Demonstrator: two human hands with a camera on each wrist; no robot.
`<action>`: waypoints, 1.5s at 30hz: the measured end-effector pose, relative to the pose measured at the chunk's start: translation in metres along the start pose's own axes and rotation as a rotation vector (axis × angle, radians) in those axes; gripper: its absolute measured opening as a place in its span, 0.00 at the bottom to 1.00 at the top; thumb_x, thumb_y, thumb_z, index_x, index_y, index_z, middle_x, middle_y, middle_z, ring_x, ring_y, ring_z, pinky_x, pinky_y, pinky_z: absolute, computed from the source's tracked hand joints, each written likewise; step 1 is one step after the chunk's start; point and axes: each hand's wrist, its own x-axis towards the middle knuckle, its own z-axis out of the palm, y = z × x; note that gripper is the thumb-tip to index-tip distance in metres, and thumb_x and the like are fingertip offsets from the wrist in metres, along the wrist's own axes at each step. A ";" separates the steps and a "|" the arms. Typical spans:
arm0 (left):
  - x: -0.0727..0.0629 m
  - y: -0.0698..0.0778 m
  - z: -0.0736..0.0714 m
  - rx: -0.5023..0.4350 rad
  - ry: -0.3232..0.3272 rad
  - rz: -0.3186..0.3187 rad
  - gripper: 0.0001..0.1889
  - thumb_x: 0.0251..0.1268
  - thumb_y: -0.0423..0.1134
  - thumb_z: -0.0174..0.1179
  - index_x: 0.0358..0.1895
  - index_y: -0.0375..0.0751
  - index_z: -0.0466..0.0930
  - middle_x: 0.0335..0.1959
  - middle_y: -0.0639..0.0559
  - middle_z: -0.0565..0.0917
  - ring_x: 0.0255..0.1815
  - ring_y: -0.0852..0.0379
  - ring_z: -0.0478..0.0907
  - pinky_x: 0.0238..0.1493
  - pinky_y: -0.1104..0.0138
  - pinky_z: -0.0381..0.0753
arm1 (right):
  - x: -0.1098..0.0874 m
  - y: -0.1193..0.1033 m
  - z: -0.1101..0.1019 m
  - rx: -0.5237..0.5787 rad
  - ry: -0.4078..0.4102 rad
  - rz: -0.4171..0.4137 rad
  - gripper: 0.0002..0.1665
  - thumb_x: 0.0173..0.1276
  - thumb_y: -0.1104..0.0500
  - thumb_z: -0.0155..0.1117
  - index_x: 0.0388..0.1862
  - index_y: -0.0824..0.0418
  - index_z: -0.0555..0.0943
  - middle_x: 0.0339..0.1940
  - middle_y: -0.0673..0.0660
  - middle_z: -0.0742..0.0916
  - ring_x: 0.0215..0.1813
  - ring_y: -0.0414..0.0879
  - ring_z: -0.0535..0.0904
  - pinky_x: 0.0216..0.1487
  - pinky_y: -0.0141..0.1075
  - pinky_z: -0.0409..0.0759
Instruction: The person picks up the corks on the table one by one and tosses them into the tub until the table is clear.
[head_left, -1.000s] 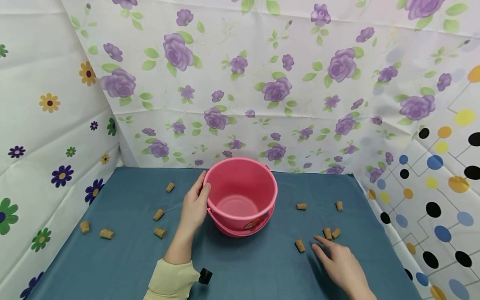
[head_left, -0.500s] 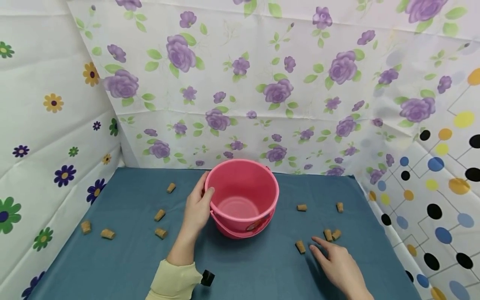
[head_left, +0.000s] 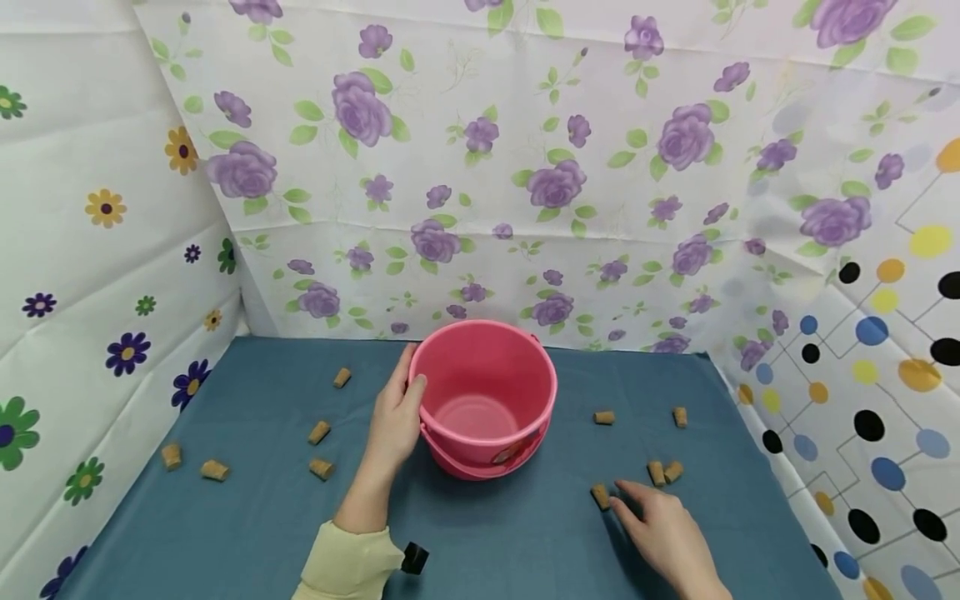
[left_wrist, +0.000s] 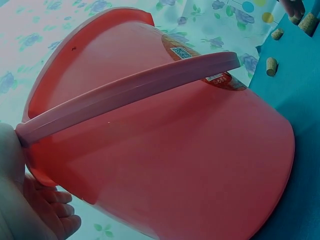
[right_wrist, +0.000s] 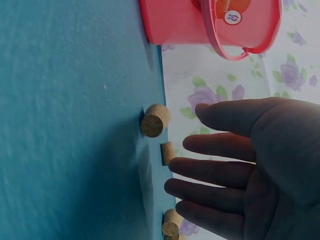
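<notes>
A pink bucket (head_left: 483, 400) stands upright in the middle of the blue cloth, its inside bare to view. My left hand (head_left: 396, 417) grips its left rim, thumb inside and fingers outside; in the left wrist view the bucket's handle (left_wrist: 130, 92) hangs along its side. To the right, my right hand (head_left: 667, 529) hovers over the cloth with fingers extended and holds nothing. Its thumb and forefinger are close to a cork (head_left: 600, 497); the right wrist view shows a gap between the fingers and that cork (right_wrist: 155, 120).
Several corks lie left of the bucket, among them one near the back (head_left: 342, 377). More corks (head_left: 603, 417) lie to the right, two of them side by side beyond the right hand. A floral sheet (head_left: 480, 167) hangs behind the blue cloth (head_left: 480, 542).
My right hand has moved slightly left, bringing its thumb and forefinger nearer to the closest cork. The left hand stays on the bucket's rim.
</notes>
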 end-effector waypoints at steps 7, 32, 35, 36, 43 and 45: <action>-0.001 -0.001 -0.002 0.003 -0.002 0.000 0.32 0.89 0.41 0.47 0.88 0.45 0.52 0.87 0.49 0.57 0.84 0.46 0.59 0.73 0.48 0.71 | 0.002 -0.004 0.008 -0.027 0.013 0.022 0.17 0.73 0.49 0.75 0.54 0.56 0.91 0.47 0.55 0.92 0.44 0.50 0.89 0.43 0.54 0.88; 0.000 0.000 -0.002 0.031 -0.006 0.017 0.32 0.89 0.40 0.47 0.88 0.43 0.53 0.87 0.45 0.57 0.85 0.44 0.58 0.73 0.47 0.70 | 0.009 -0.007 0.021 -0.023 0.071 0.093 0.24 0.72 0.44 0.75 0.56 0.59 0.90 0.54 0.62 0.90 0.49 0.58 0.89 0.46 0.56 0.87; -0.001 -0.002 -0.003 0.042 0.000 0.008 0.32 0.88 0.40 0.47 0.88 0.43 0.53 0.87 0.46 0.57 0.85 0.44 0.59 0.72 0.47 0.71 | 0.009 -0.008 0.022 -0.024 0.056 0.099 0.22 0.71 0.44 0.76 0.54 0.58 0.91 0.54 0.62 0.90 0.51 0.59 0.88 0.48 0.57 0.86; -0.002 -0.002 -0.003 0.046 0.001 0.008 0.32 0.88 0.40 0.47 0.88 0.43 0.53 0.87 0.46 0.57 0.84 0.43 0.59 0.72 0.47 0.71 | 0.009 -0.008 0.022 -0.023 0.050 0.102 0.21 0.71 0.44 0.76 0.53 0.57 0.91 0.54 0.62 0.90 0.51 0.59 0.88 0.48 0.57 0.86; 0.000 0.000 -0.002 0.050 -0.014 0.001 0.32 0.88 0.41 0.48 0.88 0.45 0.52 0.87 0.49 0.56 0.85 0.46 0.58 0.72 0.47 0.72 | 0.009 -0.007 0.021 -0.008 0.043 0.115 0.19 0.70 0.45 0.77 0.50 0.56 0.91 0.51 0.60 0.90 0.45 0.54 0.89 0.42 0.54 0.87; 0.001 0.001 -0.002 0.050 -0.016 -0.002 0.33 0.88 0.41 0.48 0.88 0.45 0.52 0.87 0.49 0.57 0.85 0.46 0.58 0.72 0.48 0.72 | 0.009 -0.008 0.021 -0.004 0.038 0.119 0.19 0.70 0.45 0.77 0.50 0.56 0.91 0.51 0.60 0.90 0.44 0.53 0.89 0.42 0.53 0.87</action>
